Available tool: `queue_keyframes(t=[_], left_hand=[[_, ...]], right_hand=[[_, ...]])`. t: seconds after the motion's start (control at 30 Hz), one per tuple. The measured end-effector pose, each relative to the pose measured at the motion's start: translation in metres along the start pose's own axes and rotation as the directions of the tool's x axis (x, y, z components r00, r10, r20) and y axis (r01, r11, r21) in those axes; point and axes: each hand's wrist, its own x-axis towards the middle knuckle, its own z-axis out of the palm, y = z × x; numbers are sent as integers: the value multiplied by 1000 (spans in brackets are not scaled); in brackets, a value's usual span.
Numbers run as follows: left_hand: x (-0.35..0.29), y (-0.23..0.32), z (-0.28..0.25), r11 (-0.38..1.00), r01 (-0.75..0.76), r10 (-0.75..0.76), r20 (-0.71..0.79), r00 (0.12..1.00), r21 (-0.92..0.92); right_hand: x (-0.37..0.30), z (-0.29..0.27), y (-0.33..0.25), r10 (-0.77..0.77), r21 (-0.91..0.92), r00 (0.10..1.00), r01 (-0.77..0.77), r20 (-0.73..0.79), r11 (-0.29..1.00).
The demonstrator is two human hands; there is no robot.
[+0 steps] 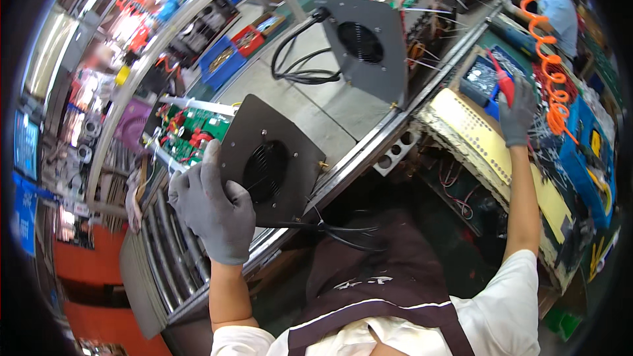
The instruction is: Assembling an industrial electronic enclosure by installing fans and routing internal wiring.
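My left hand, in a grey glove, is at the left edge of a dark grey metal panel with a round fan grille. Its fingers are apart, and the thumb overlaps the panel's face; whether it touches cannot be told. A black cable hangs from the panel's near edge. Out to the right, my gloved right hand is closed around a red-handled tool with a thin red tip pointing away; its exact kind is unclear. Below this hand lies a pale yellow perforated board.
A second fan panel with a coiled black cable stands farther along the metal-edged line. Green circuit boards sit behind the near panel. Blue bin and red bin hold small parts. An orange coiled hose hangs at right, near another person.
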Motion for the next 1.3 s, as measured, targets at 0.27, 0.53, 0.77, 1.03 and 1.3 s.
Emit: queue_keyframes(t=[0.27, 0.53, 0.77, 1.03, 1.3], left_hand=[[-47, -79, -26, 982, 114, -131, 108, 986, 149], [-105, -147, -62, 975, 147, -154, 33, 987, 167], [-157, -198, -88, 969, 209, -215, 33, 976, 129], [-204, -232, -105, 912, 400, -407, -78, 910, -86], [-110, -276, -102, 965, 248, -255, 75, 964, 88]], right_hand=[[-3, -37, -186, -120, 629, 980, 194, -158, 753], [49, 1, -284, 79, 855, 997, -23, -21, 518], [31, -12, -325, 197, 866, 965, 54, -173, 497], [12, -11, -350, 273, 930, 961, -68, -35, 361], [93, -75, -310, -645, 508, 752, 613, -139, 605]])
